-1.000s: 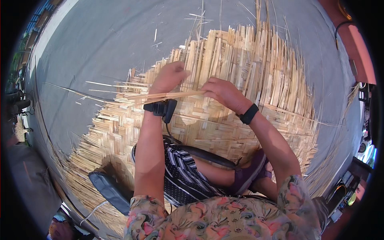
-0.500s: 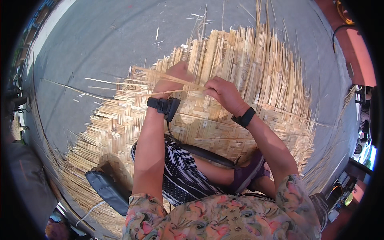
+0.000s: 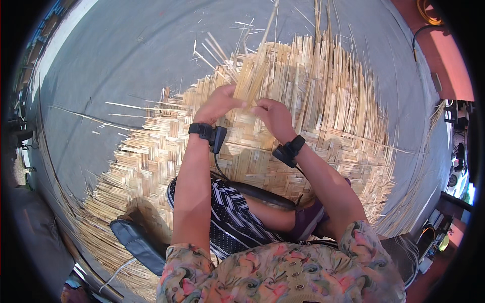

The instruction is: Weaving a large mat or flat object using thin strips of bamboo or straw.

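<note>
A half-woven bamboo mat (image 3: pixel 151 166) spreads over the ground under me, its far edge fringed with loose strip ends. Over its far middle, my left hand (image 3: pixel 218 105) is closed around a bunch of bamboo strips (image 3: pixel 252 76), which fan up and away from me. Close beside it, my right hand (image 3: pixel 277 117) pinches at the near end of the same strips, fingertips almost meeting the left thumb. Some motion blur softens the strips, so single ones are hard to tell apart. Both wrists carry black strapped devices.
A black bag (image 3: pixel 139 245) lies on the mat at my left. My bent leg in a patterned skirt (image 3: pixel 227 217) rests on the mat. Grey concrete (image 3: pixel 126 55) with scattered splinters lies beyond. Long loose strips (image 3: pixel 53 161) run along the left, and a reddish wall (image 3: pixel 444 60) stands far right.
The held strips have swung from pointing left to pointing away from me. My left hand has turned and now grips them from the left; my right hand has shifted slightly left.
</note>
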### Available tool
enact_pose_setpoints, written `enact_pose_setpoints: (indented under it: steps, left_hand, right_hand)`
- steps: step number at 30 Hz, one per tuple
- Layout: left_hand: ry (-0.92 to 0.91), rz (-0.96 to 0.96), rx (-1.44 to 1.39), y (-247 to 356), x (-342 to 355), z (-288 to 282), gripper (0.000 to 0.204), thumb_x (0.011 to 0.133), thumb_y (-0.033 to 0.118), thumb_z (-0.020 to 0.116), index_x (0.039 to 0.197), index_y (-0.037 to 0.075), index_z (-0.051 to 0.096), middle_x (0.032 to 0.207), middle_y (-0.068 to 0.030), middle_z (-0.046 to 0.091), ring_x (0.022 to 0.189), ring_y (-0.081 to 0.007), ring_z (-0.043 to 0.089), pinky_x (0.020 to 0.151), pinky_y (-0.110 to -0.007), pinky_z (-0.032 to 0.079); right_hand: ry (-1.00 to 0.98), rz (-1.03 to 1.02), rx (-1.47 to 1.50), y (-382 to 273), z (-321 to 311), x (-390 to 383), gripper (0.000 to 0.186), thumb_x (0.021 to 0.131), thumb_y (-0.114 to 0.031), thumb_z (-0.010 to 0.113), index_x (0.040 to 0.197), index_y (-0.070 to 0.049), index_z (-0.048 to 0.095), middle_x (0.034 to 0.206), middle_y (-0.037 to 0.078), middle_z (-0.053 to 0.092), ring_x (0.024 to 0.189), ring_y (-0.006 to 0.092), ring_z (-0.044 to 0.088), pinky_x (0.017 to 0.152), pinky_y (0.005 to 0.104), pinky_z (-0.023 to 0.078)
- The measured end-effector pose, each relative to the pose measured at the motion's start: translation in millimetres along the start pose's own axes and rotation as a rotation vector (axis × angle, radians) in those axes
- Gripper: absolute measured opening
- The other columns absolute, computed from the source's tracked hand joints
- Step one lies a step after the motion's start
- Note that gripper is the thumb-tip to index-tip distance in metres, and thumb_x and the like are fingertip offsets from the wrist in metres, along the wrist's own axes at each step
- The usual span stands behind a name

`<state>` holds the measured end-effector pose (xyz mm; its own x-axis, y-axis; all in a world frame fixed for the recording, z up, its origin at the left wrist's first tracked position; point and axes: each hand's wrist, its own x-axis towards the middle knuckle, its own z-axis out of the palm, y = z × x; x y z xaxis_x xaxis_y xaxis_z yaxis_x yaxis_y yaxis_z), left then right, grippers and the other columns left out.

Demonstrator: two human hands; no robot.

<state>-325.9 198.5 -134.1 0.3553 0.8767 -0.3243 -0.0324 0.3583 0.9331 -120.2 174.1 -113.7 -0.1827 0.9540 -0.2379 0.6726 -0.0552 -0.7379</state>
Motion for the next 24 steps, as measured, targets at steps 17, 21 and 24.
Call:
enact_pose_setpoints:
  steps: [17,21,24]
  left_hand:
    - [0.967,0.197,-0.188,3.7,-73.5,10.6,0.013,0.089,-0.002,0.065,0.098,0.004,0.072,0.098,-0.0046,0.069,0.081,-0.0100,0.061,0.071,-0.025,0.053]
    - [0.709,0.326,-0.198,18.5,-98.8,-8.8,0.014,0.086,-0.007,0.063,0.097,-0.002,0.070,0.103,-0.0108,0.069,0.091,-0.0163,0.065,0.080,-0.029,0.055]
    - [0.608,0.119,0.446,32.5,-100.1,-34.2,0.024,0.088,-0.002,0.062,0.111,0.003,0.069,0.098,-0.0090,0.070,0.082,-0.0147,0.065,0.077,-0.027,0.053]
  right_hand:
    - [-0.128,-0.285,0.500,-38.2,10.8,14.8,0.028,0.092,-0.020,0.058,0.113,-0.002,0.059,0.099,0.013,0.070,0.083,0.0231,0.066,0.079,0.0348,0.051]
    - [-0.386,-0.459,0.102,-63.7,35.0,36.0,0.014,0.089,-0.012,0.059,0.097,-0.002,0.064,0.079,0.012,0.063,0.072,0.0225,0.060,0.069,0.0370,0.047]
    - [-0.382,-0.383,0.317,-50.9,36.7,38.9,0.013,0.086,-0.013,0.066,0.088,0.000,0.065,0.072,0.010,0.058,0.070,0.0214,0.055,0.067,0.0359,0.044]
